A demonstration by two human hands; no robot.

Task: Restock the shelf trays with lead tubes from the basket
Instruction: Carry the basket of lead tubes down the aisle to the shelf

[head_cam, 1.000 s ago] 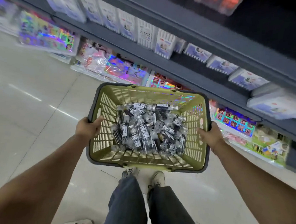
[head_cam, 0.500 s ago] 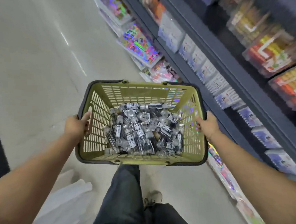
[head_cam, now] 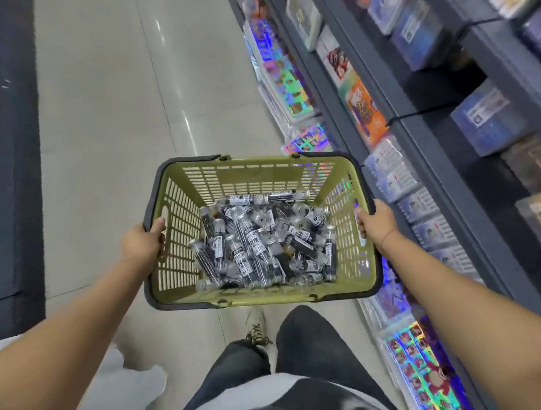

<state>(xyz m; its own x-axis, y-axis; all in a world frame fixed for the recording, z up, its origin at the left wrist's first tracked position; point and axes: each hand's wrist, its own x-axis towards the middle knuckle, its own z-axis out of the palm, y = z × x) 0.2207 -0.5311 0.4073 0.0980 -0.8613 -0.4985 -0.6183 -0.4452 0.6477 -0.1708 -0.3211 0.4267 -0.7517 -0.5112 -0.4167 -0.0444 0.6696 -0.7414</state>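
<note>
An olive-green slotted basket [head_cam: 252,178] with a dark rim hangs in front of me at waist height. A heap of several clear lead tubes [head_cam: 260,245] with black-and-white labels covers its bottom. My left hand [head_cam: 141,244] grips the basket's left rim, thumb over the edge. My right hand [head_cam: 376,224] grips the right rim. Both arms stretch forward. No shelf tray for the tubes can be made out in this view.
A dark grey shelf unit [head_cam: 431,145] runs along the right, stocked with card packs and holographic boxes [head_cam: 286,79]. Another dark unit [head_cam: 9,157] lines the left. A pale tiled aisle [head_cam: 111,100] lies ahead. My legs and a shoe [head_cam: 257,327] are below the basket.
The view has swung from facing the shelf to looking along the aisle, with the shelf now on the right. Both hands have kept their grip on the basket.
</note>
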